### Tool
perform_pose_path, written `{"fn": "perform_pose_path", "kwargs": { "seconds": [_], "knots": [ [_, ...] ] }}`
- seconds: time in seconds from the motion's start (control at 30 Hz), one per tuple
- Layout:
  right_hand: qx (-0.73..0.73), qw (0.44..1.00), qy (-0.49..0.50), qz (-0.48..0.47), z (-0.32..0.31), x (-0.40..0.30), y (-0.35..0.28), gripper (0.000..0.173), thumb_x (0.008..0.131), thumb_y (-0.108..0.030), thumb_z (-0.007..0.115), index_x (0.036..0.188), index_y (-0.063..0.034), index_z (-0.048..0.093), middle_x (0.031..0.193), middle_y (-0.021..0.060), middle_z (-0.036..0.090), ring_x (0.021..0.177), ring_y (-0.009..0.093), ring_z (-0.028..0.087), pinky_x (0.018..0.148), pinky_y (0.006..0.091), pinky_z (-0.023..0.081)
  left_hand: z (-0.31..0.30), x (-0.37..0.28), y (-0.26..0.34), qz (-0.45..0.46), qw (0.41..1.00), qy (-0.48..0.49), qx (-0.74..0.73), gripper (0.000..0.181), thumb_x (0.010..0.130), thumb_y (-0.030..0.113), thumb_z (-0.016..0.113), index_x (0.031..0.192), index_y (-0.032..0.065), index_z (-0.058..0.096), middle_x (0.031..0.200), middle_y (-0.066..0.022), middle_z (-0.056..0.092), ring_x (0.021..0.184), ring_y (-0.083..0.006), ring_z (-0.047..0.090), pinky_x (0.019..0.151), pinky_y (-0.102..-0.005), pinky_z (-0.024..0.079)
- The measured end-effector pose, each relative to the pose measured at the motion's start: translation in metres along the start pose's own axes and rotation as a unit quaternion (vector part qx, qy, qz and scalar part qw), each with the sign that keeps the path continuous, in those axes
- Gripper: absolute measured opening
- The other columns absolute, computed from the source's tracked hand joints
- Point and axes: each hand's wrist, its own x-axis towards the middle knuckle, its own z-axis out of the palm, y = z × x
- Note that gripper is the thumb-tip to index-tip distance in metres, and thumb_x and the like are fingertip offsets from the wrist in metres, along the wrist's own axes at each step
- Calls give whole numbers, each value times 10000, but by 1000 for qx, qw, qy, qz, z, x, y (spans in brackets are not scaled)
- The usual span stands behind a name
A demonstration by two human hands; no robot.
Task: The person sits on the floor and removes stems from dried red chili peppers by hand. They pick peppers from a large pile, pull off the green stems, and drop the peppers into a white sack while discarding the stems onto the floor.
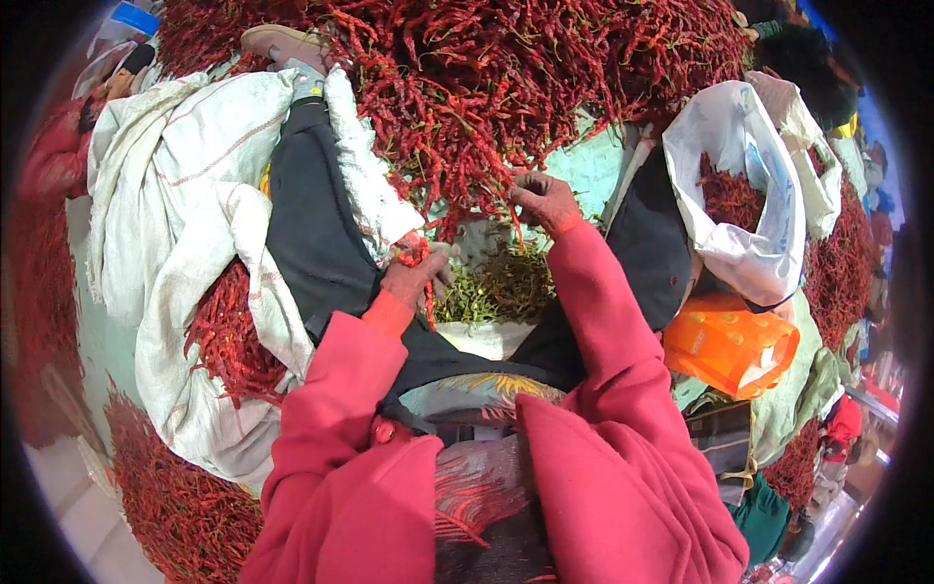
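Note:
Red chilli peppers (467, 95) lie in a large heap before me, many with green stalks. My left hand (417, 276) is closed around a few red chillies (414, 252), one of them hanging below the fingers. At the lower edge of the heap, my right hand (543, 201) has its thumb and fingertips on a red chilli. Between my legs lies a pile of green and brownish stalks (503, 285) on a pale cloth (489, 337).
A white woven sack (197, 153) with red chillies in its mouth lies at the left. On the right stand an open white sack (781, 255) holding chillies and an orange bag (715, 339). Other people sit near both rims of the view.

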Motion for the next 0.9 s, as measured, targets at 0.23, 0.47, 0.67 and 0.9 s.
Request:
{"fn": "perform_pose_path", "kwargs": {
  "seconds": [0.23,0.47,0.67,0.9],
  "knots": [
    [32,997,-50,-41,49,-48,-18,220,778,-197,676,924,-37,633,731,-10,601,576,57,520,507,209,415,9,7,25,29,999,37,10,440,825,423,580,1080,65,591,725,-1,625,425,-70,473,356,-196,317],
    [-255,943,-12,-214,78,-75,-8,323,771,-323,638,1045,-153,635,863,67,661,770,225,636,710,313,485,20,-3,37,-40,998,57,-9,463,778,441,647,1100,112,596,627,8,585,441,-67,485,380,-197,330],
    [-166,979,-103,-52,54,-73,8,299,810,-244,631,1084,-123,632,846,36,670,769,146,626,715,275,482,9,-8,42,92,989,57,-98,285,843,318,601,986,83,675,781,-14,657,439,-74,461,410,-235,360],
    [14,994,-83,-67,56,-76,-40,439,774,-253,664,1150,-47,570,850,52,624,707,101,552,613,235,452,24,-23,42,41,997,-63,-3,251,811,194,622,1001,29,629,775,-39,676,396,-93,442,401,-234,378]
  ]
}}
